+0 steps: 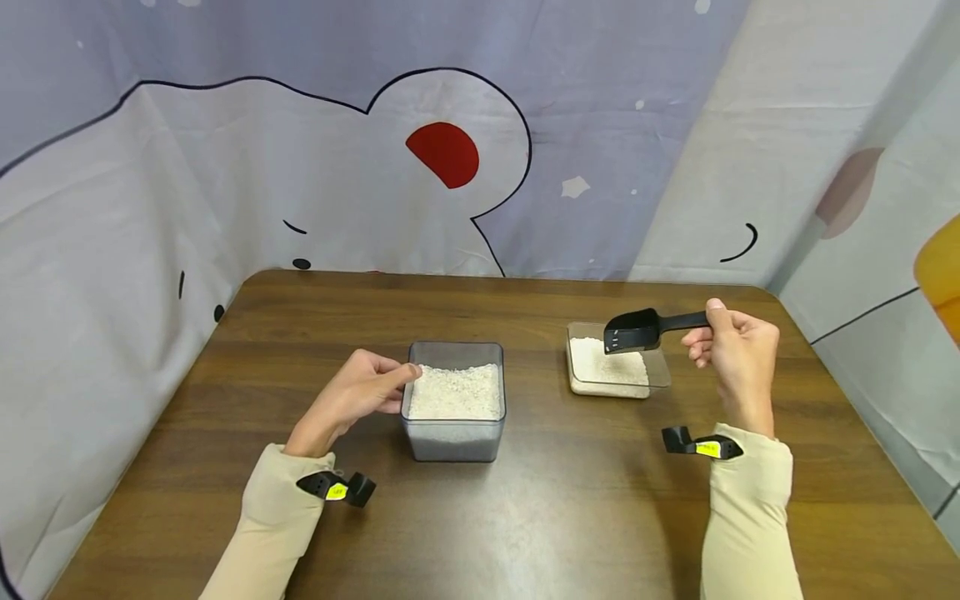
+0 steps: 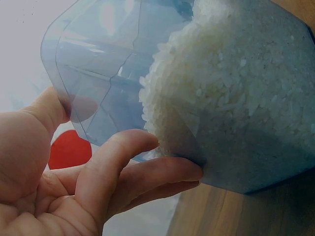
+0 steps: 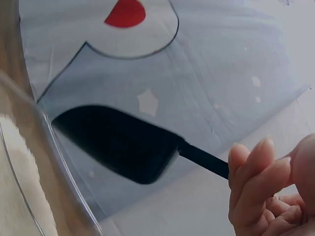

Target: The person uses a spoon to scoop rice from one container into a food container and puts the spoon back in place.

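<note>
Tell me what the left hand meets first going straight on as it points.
The left hand would meet the tinted container at its left wall, which it grips; whether the thumb clears the rice is unclear.

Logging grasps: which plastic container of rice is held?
The deep, squarish grey-tinted container, in the left grip; the shallow, clear rectangular container isn't held.

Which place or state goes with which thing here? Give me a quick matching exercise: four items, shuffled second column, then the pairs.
1. Scoop
2. Deep container
3. Shallow container
4. Left hand

A. Colourless, on the table, nearer the right hand
B. Gripping a container's wall
C. Black, held by its handle
D. Tinted blue-grey, with white grains inside

Pairs: 1-C, 2-D, 3-A, 4-B
</note>
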`<action>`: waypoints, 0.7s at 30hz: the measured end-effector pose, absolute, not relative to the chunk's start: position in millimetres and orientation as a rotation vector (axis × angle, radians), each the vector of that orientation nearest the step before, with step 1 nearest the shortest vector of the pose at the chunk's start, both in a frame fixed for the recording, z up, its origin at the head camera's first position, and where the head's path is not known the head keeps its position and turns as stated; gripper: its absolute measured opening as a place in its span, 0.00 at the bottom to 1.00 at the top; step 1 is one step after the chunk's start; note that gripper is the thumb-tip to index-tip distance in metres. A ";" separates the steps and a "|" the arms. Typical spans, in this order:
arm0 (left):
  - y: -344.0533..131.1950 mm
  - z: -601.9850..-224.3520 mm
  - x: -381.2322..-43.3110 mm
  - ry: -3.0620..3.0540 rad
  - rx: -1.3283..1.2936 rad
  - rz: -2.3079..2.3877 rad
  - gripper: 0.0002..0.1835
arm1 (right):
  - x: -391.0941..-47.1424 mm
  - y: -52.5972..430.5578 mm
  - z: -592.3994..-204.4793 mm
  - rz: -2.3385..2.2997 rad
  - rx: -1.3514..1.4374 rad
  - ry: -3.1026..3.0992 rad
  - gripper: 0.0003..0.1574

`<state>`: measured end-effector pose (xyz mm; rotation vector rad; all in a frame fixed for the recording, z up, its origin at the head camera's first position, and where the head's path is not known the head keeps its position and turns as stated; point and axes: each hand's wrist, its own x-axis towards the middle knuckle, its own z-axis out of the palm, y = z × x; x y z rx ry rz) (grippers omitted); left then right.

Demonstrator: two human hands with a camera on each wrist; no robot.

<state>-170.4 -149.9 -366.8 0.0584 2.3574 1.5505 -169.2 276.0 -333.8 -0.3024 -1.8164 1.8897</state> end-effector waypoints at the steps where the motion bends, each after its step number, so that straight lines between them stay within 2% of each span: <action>1: -150.1 -366.8 -170.1 2.362 0.055 1.547 0.20 | -169.2 273.9 -333.2 1.938 -0.287 -1.788 0.19; 11: -150.5 -368.5 -168.7 2.357 0.065 1.563 0.19 | -169.2 242.5 -329.9 2.436 -0.077 -1.533 0.16; 21: -150.3 -367.1 -169.8 2.397 0.070 1.533 0.19 | -160.2 198.7 -322.0 2.483 0.085 -1.660 0.17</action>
